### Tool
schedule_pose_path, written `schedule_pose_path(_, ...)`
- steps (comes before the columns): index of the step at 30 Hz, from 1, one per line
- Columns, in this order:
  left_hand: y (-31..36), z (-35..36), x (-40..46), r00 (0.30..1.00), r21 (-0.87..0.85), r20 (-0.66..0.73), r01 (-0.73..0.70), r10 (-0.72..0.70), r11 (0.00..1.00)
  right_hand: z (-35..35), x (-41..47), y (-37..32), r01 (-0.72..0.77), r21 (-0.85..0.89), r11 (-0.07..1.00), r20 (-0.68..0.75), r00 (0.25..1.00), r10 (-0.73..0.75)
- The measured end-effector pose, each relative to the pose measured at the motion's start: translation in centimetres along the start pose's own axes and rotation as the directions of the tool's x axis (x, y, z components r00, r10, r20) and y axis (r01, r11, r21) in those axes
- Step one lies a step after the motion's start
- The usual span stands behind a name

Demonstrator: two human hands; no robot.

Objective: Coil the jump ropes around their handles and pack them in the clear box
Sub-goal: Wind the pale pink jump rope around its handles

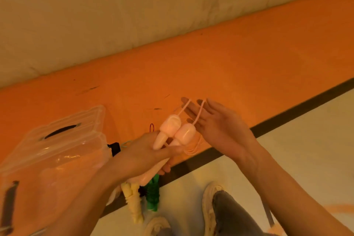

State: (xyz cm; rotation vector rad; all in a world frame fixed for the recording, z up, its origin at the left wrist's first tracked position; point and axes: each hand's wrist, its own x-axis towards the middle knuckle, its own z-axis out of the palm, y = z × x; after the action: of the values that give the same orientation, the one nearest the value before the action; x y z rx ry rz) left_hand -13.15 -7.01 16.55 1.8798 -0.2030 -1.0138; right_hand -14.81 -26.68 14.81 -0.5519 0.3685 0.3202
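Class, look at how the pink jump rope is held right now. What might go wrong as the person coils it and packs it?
1. The pink cord only lies across the straight fingers of the right hand, so it may slip off.
2. The left hand holds both pink handles together; one may drop.
3. The slack loop hanging below may tangle.

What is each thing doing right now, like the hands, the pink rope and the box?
left hand: grips the pink handles together
pink handles: side by side, held up
pink rope: draped over the fingers of the right hand
right hand: open, fingers straight
clear box: lid open
green handle: lying on the floor
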Motion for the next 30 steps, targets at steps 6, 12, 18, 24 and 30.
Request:
schedule_pose_path(6,5.5,-1.8,-6.1,0.997,0.176,-0.031,-0.061,0.067,0.982,3.9,-2.3,-8.4,0.174,0.027,0.984,-0.283,0.946,-0.159)
schedule_pose_path(12,8.0,-1.3,-8.5,0.978,0.131,-0.152,-0.123,0.142,0.984,7.9,-4.5,-10.1,0.311,-0.947,0.086,0.198,0.770,-0.606)
schedule_pose_path(18,7.8,0.8,-9.6,0.992,0.113,-0.101,-0.069,0.080,0.991,3.6,-6.6,-6.7,-0.367,-0.893,-0.261,-0.404,0.908,0.108)
schedule_pose_path(24,7.0,1.7,-9.7,0.998,-0.015,-0.054,-0.021,0.020,1.000,0.8,-7.6,-5.7,-0.323,-0.916,0.239,-0.362,0.922,-0.139)
schedule_pose_path(30,6.5,2.2,-8.1,0.995,0.026,-0.089,-0.045,0.048,0.999,2.1,-7.9,-6.2,0.335,-0.857,0.392,-0.149,0.568,-0.810)
